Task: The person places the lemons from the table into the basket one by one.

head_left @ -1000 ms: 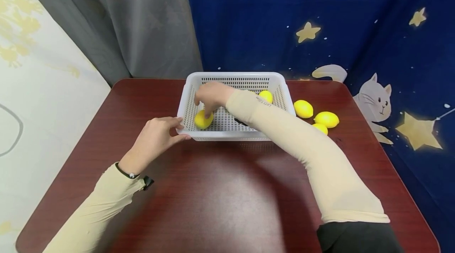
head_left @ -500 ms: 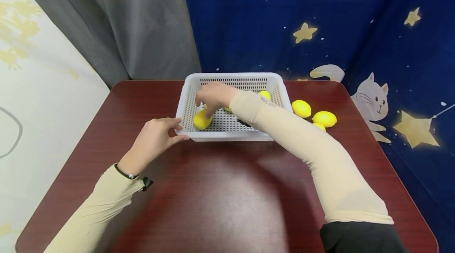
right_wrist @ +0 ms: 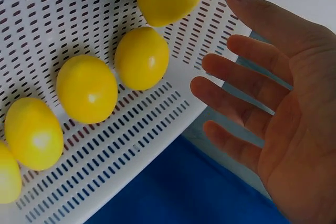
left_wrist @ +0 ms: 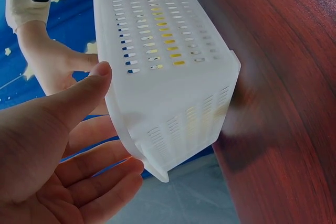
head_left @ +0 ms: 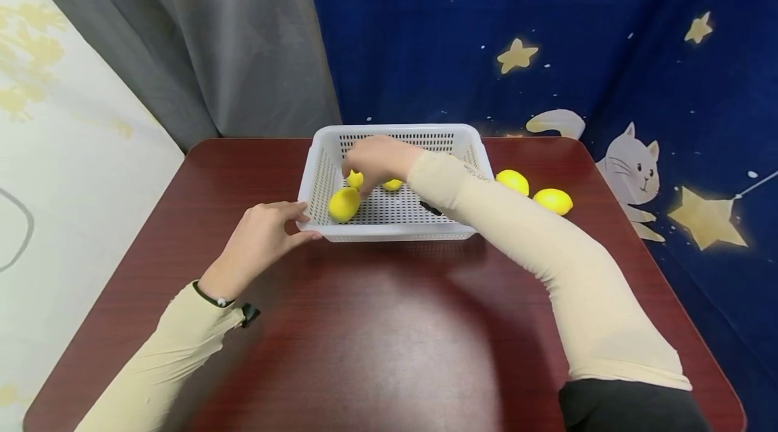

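A white perforated plastic basket [head_left: 401, 232] stands on the table with several yellow lemons in it. One lemon [head_left: 344, 205] lies in its near left corner. Behind that are a second lemon [head_left: 355, 179] and a third lemon [head_left: 392, 185]. With thumb and fingers on either side of the rim, my left hand [head_left: 263, 237] holds the basket's near left corner. My right hand [head_left: 383, 160] hovers over the basket's left half. In the right wrist view its fingers [right_wrist: 239, 100] are spread, holding nothing, apart from the row of lemons [right_wrist: 86, 88].
To the right of the basket, a lemon [head_left: 512, 181] and another lemon [head_left: 553, 202] lie on the dark red table [head_left: 389, 324]. My right sleeve [head_left: 523, 229] crosses the basket's near right part and hides it. A blue curtain [head_left: 425, 34] hangs behind the table.
My right hand has drawn slightly right, away from the near left lemon, uncovering other lemons in the basket. My left hand keeps its hold on the corner. The view has shifted slightly.
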`<action>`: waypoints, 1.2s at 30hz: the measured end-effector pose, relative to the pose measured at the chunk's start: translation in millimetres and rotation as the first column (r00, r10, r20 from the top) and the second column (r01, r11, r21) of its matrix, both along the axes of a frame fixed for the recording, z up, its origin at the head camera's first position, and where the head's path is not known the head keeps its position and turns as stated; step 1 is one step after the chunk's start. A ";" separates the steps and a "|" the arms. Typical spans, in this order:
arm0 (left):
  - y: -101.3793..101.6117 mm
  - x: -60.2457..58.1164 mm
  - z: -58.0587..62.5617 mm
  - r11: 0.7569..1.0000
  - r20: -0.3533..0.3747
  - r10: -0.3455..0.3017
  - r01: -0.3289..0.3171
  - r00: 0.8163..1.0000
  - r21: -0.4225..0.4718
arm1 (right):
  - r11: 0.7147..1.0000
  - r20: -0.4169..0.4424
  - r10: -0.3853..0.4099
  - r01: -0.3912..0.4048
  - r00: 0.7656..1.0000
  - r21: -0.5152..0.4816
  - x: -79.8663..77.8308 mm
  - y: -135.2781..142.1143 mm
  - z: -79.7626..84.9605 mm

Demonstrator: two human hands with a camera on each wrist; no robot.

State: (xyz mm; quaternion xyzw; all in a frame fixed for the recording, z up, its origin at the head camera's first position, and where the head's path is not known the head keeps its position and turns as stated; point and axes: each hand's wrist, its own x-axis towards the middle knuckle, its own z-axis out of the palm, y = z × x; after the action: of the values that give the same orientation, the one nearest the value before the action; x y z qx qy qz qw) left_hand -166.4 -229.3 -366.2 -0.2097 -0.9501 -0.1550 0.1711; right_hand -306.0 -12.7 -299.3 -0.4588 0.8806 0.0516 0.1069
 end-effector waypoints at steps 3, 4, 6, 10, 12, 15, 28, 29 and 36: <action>0.3 0.7 0.8 1.000 0.010 0.008 -0.008 1.000 0.002 | 1.000 0.012 -0.008 0.009 1.000 -0.008 0.7 5.9 1.6; 0.5 0.9 1.2 1.000 0.015 0.009 -0.009 1.000 0.004 | 1.000 0.018 -0.011 0.011 1.000 -0.012 1.0 7.6 2.0; 1.0 0.7 1.4 1.000 0.020 0.010 -0.010 1.000 0.004 | 1.000 0.026 -0.016 0.016 1.000 -0.016 1.7 11.0 2.1; 1.2 0.6 1.6 1.000 0.013 0.007 -0.007 1.000 0.000 | 1.000 0.031 -0.018 0.019 0.999 -0.025 1.8 16.1 0.0; 1.1 0.7 1.4 1.000 0.009 0.006 -0.006 1.000 -0.003 | 0.999 0.029 -0.019 0.020 0.999 -0.027 1.6 18.6 -1.2; 1.2 1.3 1.7 1.000 0.011 0.010 -0.010 1.000 -0.008 | 0.999 0.032 -0.021 0.022 0.999 -0.026 2.2 23.2 -1.2; 1.8 2.7 2.7 1.000 0.011 0.011 -0.011 1.000 -0.009 | 0.999 0.011 -0.025 0.025 1.000 -0.039 11.1 53.4 5.1; 1.8 2.6 2.6 1.000 0.009 0.010 -0.010 1.000 -0.008 | 0.999 0.010 -0.027 0.027 1.000 -0.043 11.7 55.8 5.2; 1.4 2.1 2.2 1.000 0.011 0.013 -0.013 1.000 -0.010 | 0.997 0.019 -0.050 0.051 0.999 -0.061 14.9 69.8 6.6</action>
State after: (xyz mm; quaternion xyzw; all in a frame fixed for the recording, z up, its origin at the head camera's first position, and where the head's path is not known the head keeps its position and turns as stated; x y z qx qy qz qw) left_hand -164.3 -227.9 -364.1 -0.2036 -0.9532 -0.1501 0.1657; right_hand -291.1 57.1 -292.7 -0.4400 0.8920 0.0178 0.1016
